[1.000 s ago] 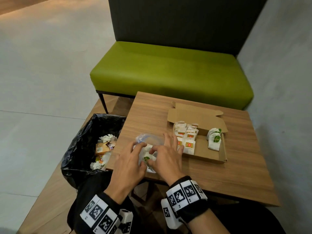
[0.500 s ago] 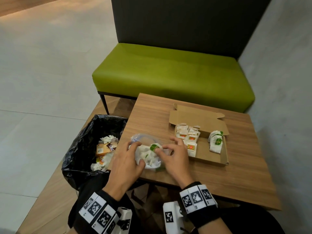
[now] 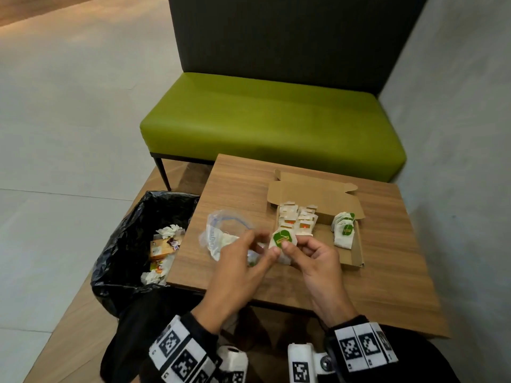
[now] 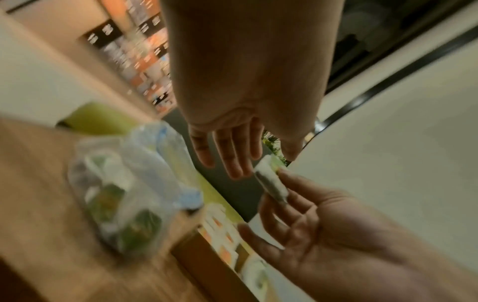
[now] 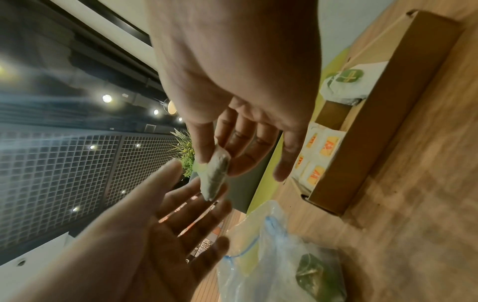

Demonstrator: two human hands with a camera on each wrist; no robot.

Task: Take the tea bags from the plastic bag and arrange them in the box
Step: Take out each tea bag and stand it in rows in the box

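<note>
Above the table (image 3: 387, 272), right hand (image 3: 315, 261) pinches a green-tagged tea bag (image 3: 282, 239); left hand (image 3: 235, 275) spread, empty; box (image 3: 356, 252) holds others

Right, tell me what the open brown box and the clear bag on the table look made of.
Open brown box: looks like plain matte cardboard, with folded flaps and raw brown edges. Clear bag: thin glossy plastic, crumpled and see-through, with a blue strip at its mouth.

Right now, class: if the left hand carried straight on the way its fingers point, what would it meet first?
Most likely the white green-labelled tea bag pinched in the right hand: the left hand points its straight fingers at it, almost touching. Depth is unclear.
</note>
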